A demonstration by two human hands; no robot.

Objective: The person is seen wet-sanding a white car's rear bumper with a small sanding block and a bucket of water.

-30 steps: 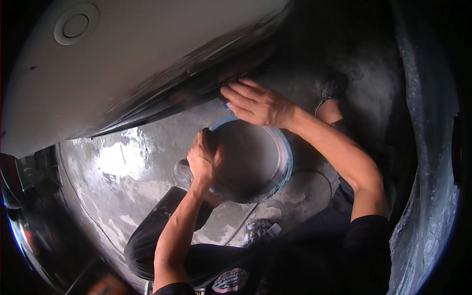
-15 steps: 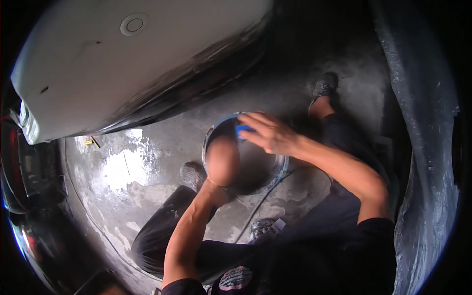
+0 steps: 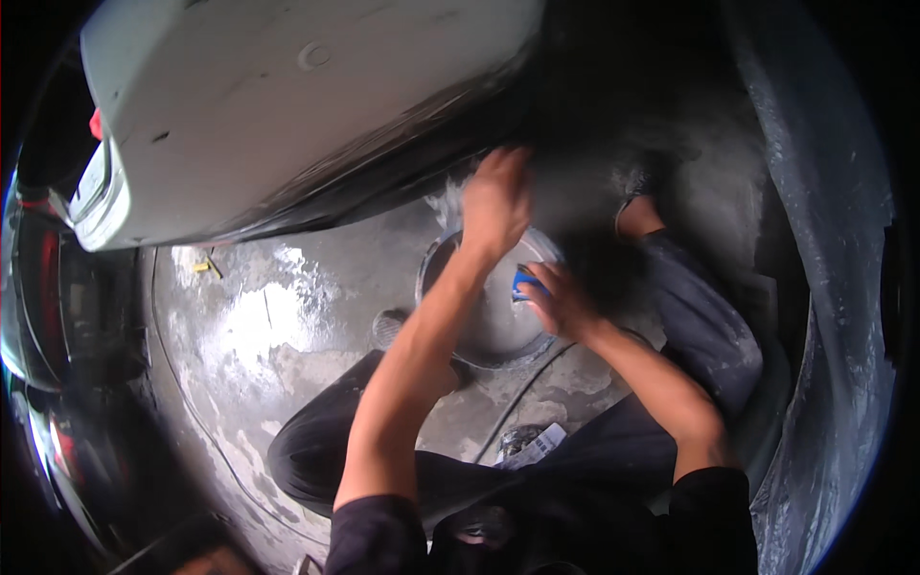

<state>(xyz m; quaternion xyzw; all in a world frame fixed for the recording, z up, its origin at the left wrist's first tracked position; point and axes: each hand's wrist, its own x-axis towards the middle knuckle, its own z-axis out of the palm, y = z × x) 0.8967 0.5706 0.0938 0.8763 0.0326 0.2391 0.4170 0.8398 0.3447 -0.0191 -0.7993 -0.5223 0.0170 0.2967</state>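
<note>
A round bucket (image 3: 426,278) with greyish water (image 3: 487,321) in it stands on the floor in front of me. My left hand (image 3: 496,199) is above its far rim, close to the lower edge of a pale car body panel (image 3: 287,125). Motion smears its fingers, so their grip is unclear. Over the bucket's right side, my right hand (image 3: 565,299) has its fingers closed around a small blue block (image 3: 524,284).
A dark hose (image 3: 517,393) runs across the wet concrete floor (image 3: 287,335) beside the bucket. Small yellow pieces (image 3: 203,265) lie at the left. Plastic sheeting (image 3: 834,240) hangs on the right. Another dark, shiny car part (image 3: 57,307) stands at far left.
My left hand has risen from inside the bucket toward the panel's lower edge. My right hand has moved down and right with the blue block, from the far rim to the bucket's right side.
</note>
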